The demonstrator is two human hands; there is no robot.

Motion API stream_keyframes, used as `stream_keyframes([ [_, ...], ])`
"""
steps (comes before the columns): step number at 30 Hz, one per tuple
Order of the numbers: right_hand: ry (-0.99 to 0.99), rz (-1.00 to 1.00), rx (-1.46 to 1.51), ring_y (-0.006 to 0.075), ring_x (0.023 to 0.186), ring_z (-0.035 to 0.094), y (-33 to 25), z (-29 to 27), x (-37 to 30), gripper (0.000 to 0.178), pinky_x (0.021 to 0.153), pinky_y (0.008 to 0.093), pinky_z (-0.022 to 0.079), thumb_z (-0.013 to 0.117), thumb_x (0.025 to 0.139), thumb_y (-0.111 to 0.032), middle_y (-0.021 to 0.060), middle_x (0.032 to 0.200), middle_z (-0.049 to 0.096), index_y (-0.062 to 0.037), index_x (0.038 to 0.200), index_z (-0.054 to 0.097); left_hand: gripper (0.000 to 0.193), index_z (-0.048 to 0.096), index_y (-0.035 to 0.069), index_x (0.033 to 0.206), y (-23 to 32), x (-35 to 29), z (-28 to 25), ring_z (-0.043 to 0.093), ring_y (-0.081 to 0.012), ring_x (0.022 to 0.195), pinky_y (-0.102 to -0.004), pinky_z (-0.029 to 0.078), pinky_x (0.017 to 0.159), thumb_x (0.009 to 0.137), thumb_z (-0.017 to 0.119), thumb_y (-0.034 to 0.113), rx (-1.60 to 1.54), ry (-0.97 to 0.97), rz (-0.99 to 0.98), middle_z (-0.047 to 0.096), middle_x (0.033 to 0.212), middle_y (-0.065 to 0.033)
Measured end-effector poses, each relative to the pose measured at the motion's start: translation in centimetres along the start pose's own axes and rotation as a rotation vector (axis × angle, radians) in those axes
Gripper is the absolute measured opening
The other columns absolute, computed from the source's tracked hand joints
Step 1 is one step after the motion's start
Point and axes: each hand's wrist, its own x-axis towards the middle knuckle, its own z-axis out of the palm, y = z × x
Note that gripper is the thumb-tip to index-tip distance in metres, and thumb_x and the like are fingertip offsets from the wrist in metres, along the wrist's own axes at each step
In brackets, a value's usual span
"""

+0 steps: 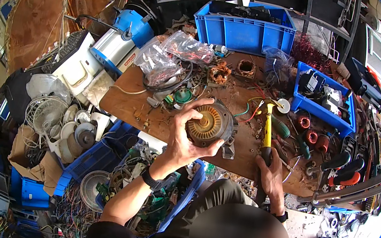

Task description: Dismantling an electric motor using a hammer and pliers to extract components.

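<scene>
My left hand grips a round electric motor part, with the fingers along its left and upper edge and the thumb at the lower right. Its upper face is a yellow-brown finned disc on a dark metal body. My right hand is wrapped round the black grip of a hammer with a yellow shaft, which points away from me over the bench. The hammer stays apart from the motor part. Beside its shaft lies a green-handled tool.
Copper-wound coils and plastic bags lie at the back of the wooden bench. A large blue crate and a smaller blue bin stand behind. Pliers lie right. Blue bins of circuit boards sit below left.
</scene>
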Motion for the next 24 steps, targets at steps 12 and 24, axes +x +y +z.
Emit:
stream_keyframes([
  [12,0.043,-0.200,-0.045,0.0111,0.049,0.049,1.8,0.1,0.6,0.032,0.044,0.0276,0.041,0.065,0.097,-0.021,0.0016,0.072,0.052,-0.0009,0.119,0.054,0.073,0.042,0.015,0.131,0.2,0.8,-0.1,0.057,-0.0397,0.126,-0.0524,0.051,0.103,0.076,0.090,0.016,0.016,-0.029,0.030,0.053,0.142,-0.0227],
  [24,-0.036,0.093,0.079,0.0292,0.100,0.057,0.4,-0.2,0.0,0.050,0.096,0.0374,0.046,0.067,0.095,-0.030,0.0202,0.109,0.064,0.0047,0.129,0.053,0.070,0.047,0.010,0.130,0.0,1.8,0.3,0.057,-0.0361,0.127,-0.0474,0.049,0.106,0.076,0.090,0.016,0.036,-0.041,-0.060,0.055,0.141,-0.0195],
])
